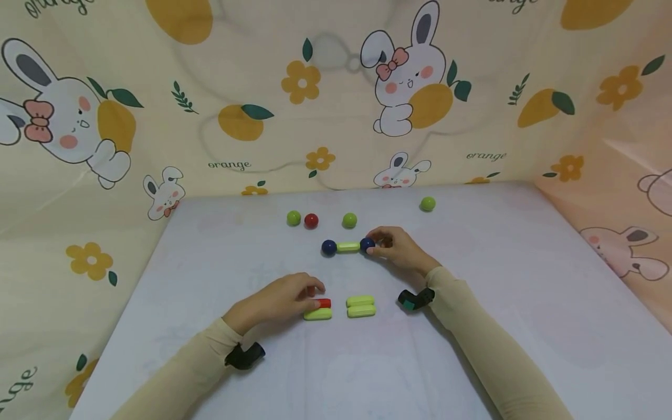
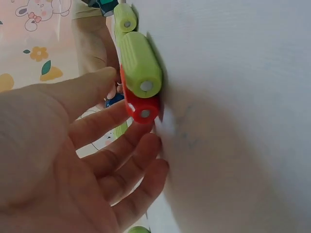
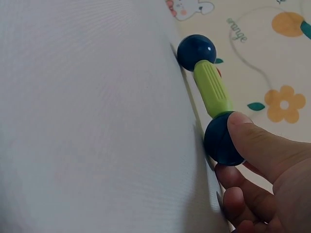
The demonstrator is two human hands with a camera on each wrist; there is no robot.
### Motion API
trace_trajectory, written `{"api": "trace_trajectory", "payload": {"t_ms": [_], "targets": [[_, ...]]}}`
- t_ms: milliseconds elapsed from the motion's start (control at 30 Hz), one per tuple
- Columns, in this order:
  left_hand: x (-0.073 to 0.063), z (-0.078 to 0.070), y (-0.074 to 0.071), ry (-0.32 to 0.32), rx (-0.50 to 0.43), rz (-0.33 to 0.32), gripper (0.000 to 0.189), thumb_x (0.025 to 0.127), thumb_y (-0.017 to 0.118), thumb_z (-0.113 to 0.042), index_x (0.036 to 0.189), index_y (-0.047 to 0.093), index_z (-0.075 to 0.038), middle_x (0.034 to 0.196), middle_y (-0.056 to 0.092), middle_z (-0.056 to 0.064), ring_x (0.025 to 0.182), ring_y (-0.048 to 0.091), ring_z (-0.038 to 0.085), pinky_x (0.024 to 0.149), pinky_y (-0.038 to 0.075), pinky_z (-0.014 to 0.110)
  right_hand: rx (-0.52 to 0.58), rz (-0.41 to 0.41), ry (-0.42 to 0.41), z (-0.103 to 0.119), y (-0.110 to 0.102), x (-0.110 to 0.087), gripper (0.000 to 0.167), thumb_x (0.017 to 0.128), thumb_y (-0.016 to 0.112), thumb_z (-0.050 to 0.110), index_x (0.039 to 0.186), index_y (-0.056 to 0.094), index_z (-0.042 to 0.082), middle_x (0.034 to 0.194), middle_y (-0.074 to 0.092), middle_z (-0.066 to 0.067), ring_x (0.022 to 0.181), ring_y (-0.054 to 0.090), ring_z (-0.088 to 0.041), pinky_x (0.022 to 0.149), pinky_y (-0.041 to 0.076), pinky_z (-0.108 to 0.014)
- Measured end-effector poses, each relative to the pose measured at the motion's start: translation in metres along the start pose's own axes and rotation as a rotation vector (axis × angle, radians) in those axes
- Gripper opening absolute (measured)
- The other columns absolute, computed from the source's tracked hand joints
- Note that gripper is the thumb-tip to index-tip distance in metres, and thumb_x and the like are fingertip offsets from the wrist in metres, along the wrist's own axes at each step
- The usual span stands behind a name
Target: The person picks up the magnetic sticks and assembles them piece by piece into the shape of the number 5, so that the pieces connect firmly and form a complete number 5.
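With thumb and fingers my right hand (image 1: 400,249) pinches a dark blue ball (image 3: 221,141). That ball is joined to one end of a yellow-green rod (image 1: 348,247), and a second blue ball (image 1: 329,248) caps the other end; the piece lies on the table. My left hand (image 1: 278,298) pinches a red rod (image 2: 142,110) between thumb and index finger, the other fingers loosely bent. Against the red rod lies a yellow-green rod (image 2: 141,65) with a round metal disc in its end. To its right two more yellow-green rods (image 1: 360,306) lie side by side.
Along the back of the white table (image 1: 210,251) sit a green ball (image 1: 293,218), a red ball (image 1: 311,220), another green ball (image 1: 349,220) and, farther right, a third green ball (image 1: 427,203). A patterned curtain (image 1: 336,128) rises behind. Black wrist cameras hang at both sleeves.
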State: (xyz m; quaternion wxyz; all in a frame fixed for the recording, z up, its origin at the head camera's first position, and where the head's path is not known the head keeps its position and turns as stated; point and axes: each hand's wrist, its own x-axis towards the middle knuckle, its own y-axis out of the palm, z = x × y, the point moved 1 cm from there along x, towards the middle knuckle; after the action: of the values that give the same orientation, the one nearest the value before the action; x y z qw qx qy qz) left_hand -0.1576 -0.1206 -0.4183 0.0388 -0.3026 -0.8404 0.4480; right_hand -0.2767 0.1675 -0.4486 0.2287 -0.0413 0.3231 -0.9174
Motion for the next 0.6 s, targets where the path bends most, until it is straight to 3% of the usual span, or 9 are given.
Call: {"api": "trace_trajectory", "payload": {"t_ms": [600], "targets": [[0.0063, 0.0034, 0.0059, 0.000, -0.001, 0.016, 0.025, 0.095, 0.071, -0.017, 0.119, 0.071, -0.011, 0.095, 0.062, -0.002, 0.089, 0.053, 0.013, 0.079, 0.047, 0.028, -0.011, -0.005, -0.028, -0.0008, -0.0005, -0.0003, 0.039, 0.095, 0.072, 0.021, 0.129, 0.064, 0.004, 0.122, 0.067, -0.016, 0.095, 0.053, -0.022, 0.084, 0.043, -0.031]]}}
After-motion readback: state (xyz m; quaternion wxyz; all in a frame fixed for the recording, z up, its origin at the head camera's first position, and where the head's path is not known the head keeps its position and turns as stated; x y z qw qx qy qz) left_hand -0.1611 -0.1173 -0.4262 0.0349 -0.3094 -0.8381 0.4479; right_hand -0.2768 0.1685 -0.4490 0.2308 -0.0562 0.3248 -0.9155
